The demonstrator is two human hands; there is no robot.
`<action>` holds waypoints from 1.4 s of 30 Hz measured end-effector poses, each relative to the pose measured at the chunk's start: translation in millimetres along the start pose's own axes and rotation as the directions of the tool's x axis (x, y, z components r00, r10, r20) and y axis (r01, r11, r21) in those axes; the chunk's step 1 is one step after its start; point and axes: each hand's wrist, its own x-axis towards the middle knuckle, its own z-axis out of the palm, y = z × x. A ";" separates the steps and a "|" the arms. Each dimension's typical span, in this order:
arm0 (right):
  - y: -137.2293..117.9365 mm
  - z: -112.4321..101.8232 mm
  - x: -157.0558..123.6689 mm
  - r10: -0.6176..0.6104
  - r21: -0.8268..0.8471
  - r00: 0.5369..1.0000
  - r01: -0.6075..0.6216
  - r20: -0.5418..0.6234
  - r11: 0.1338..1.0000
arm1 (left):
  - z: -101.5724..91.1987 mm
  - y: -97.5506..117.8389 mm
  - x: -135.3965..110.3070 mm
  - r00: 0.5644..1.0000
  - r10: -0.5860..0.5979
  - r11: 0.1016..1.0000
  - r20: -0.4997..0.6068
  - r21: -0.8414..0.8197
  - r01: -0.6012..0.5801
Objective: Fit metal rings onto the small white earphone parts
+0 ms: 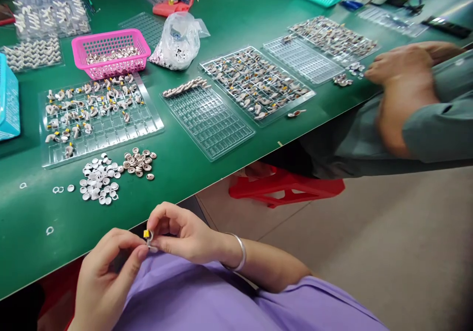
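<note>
Close to my lap, my left hand (114,267) and my right hand (185,235) meet at a small pale earbud part with a yellow tab (147,234). Thumb and fingers of both hands pinch it, covering much of its body. Beyond my hands, a pile of round white caps (99,181) lies on the green table (177,173), next to a smaller heap of beige earbud shells (139,162). Behind them, a clear tray (142,124) holds rows of similar parts, several with yellow tabs.
A pink basket (111,70) of small parts stands behind the tray, beside a plastic bag (181,40). More clear trays (210,119) extend rightward. At right sits a co-worker, forearm (402,99) near the table edge. A red stool (288,190) is below.
</note>
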 end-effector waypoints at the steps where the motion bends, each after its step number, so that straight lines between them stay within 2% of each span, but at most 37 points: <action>1: 0.0 0.2 -0.2 -0.013 -0.010 1.000 0.013 0.003 1.000 | -0.5 -2.1 -0.1 0.998 -0.065 0.996 -0.003 -0.054 0.065; 4: 1.2 0.3 -0.2 -0.049 -0.034 0.999 0.049 0.005 0.998 | -1.1 -8.0 0.3 0.963 -0.269 0.935 0.037 -0.232 0.270; 6: 2.0 0.0 0.0 -0.075 -0.049 0.997 0.075 0.002 0.996 | -0.3 -10.3 1.8 0.931 -0.355 0.870 0.083 -0.334 0.362; 12: 0.7 -0.1 0.2 -0.126 -0.147 0.992 0.127 0.010 0.981 | 6.2 -9.8 7.3 0.885 -0.411 0.729 0.218 -0.504 0.463; 16: 1.3 -0.1 -0.7 -0.162 -0.188 0.987 0.158 -0.008 0.969 | 8.8 -9.5 5.2 0.893 -0.402 0.734 0.204 -0.510 0.447; 22: 3.1 -2.1 -0.6 -0.246 -0.251 0.968 0.226 -0.048 0.941 | 6.9 -6.1 -1.2 0.941 -0.329 0.881 0.077 -0.335 0.335; 25: 2.3 -2.3 -0.1 -0.325 -0.293 0.944 0.297 -0.050 0.909 | 5.3 -4.6 -1.4 0.958 -0.280 0.922 0.068 -0.259 0.288; 28: 2.6 -1.1 -0.7 -0.345 -0.274 0.937 0.321 -0.046 0.907 | 4.2 -4.5 0.2 0.964 -0.249 0.934 0.090 -0.242 0.264; 32: 5.4 0.3 -2.3 -0.295 -0.211 0.954 0.279 -0.052 0.937 | 3.5 -3.3 2.3 0.965 -0.233 0.936 0.116 -0.241 0.255; 35: 5.4 -0.9 -2.1 -0.305 -0.203 0.952 0.296 -0.017 0.933 | 3.9 -1.2 3.5 0.958 -0.256 0.913 0.132 -0.292 0.285; 42: -3.7 -7.0 0.2 -0.432 -0.422 0.890 0.452 0.149 0.786 | 4.0 -5.8 1.9 0.904 -0.373 0.800 0.210 -0.421 0.428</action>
